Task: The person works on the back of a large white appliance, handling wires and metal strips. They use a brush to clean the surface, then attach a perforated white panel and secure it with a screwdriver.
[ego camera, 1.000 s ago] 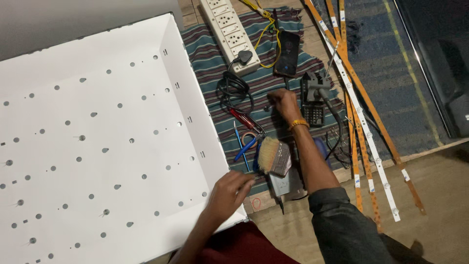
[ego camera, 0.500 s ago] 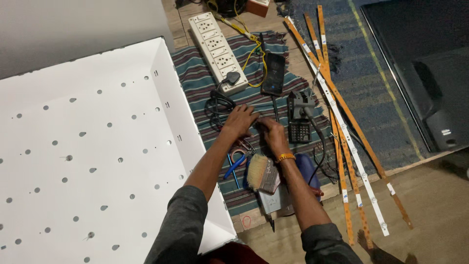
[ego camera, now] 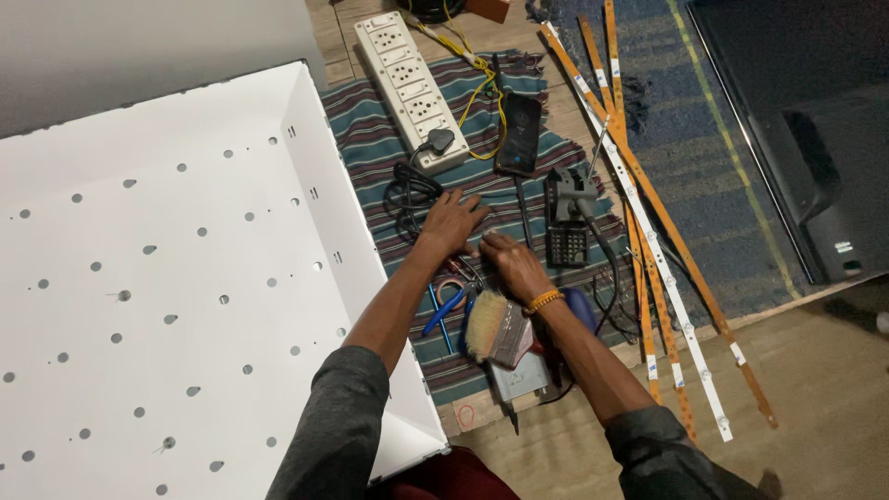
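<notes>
My left hand (ego camera: 451, 222) lies on the striped cloth (ego camera: 370, 148) with its fingers spread, right beside a coil of black cable (ego camera: 407, 193). My right hand (ego camera: 507, 261), with an orange band at the wrist, rests knuckles up just to the right of it, and the fingertips of the two hands nearly meet. The right fingers are curled down onto the cloth, and what is under them is hidden. A paintbrush (ego camera: 495, 329) and blue-handled pliers (ego camera: 444, 310) lie below the hands.
A large white perforated panel (ego camera: 167, 278) fills the left. On the cloth are a white power strip (ego camera: 407, 88), a black phone (ego camera: 519, 134) and a black device with a stand (ego camera: 567, 218). Long orange and white strips (ego camera: 653, 241) run diagonally at the right, and a black screen (ego camera: 815, 139) lies at the far right.
My left hand has left the panel's edge and come up onto the cloth next to my right hand. My right hand has drawn slightly nearer to me.
</notes>
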